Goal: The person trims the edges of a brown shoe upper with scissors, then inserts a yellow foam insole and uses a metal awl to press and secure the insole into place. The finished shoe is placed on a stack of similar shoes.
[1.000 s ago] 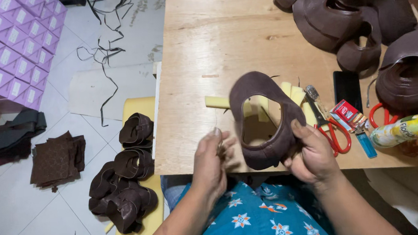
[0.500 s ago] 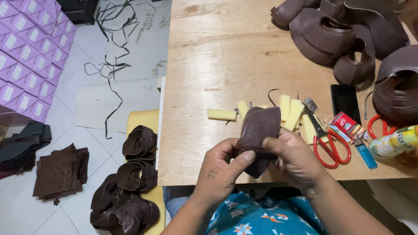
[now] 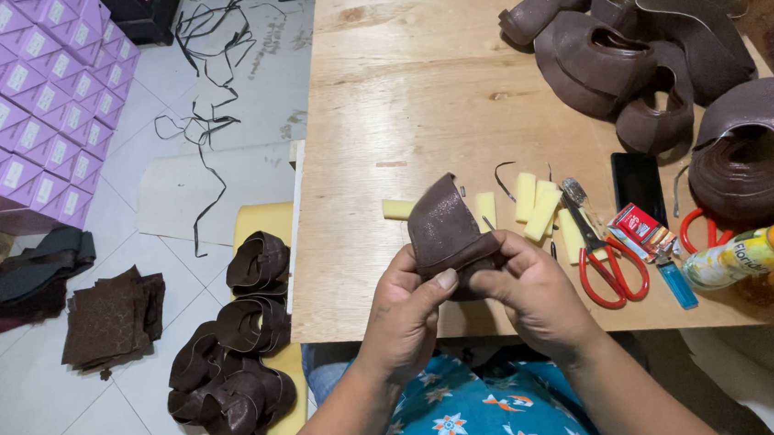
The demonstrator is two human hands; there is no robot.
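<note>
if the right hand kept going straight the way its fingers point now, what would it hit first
The right hand points left, toward the left hand, with the folded brown leather piece pinched between them. It would likely press into that piece first, then the left hand's fingers.

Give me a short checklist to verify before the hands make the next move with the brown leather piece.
1. Both hands grip the piece: left hand and right hand pinch the brown leather piece: ok.
2. Piece held above the wooden table, not resting on it: ok.
3. Red scissors lie apart from the fingers: ok.
4. Yellow foam blocks lie near the right hand: ok.
5. Fold lined up evenly: cannot tell.
</note>
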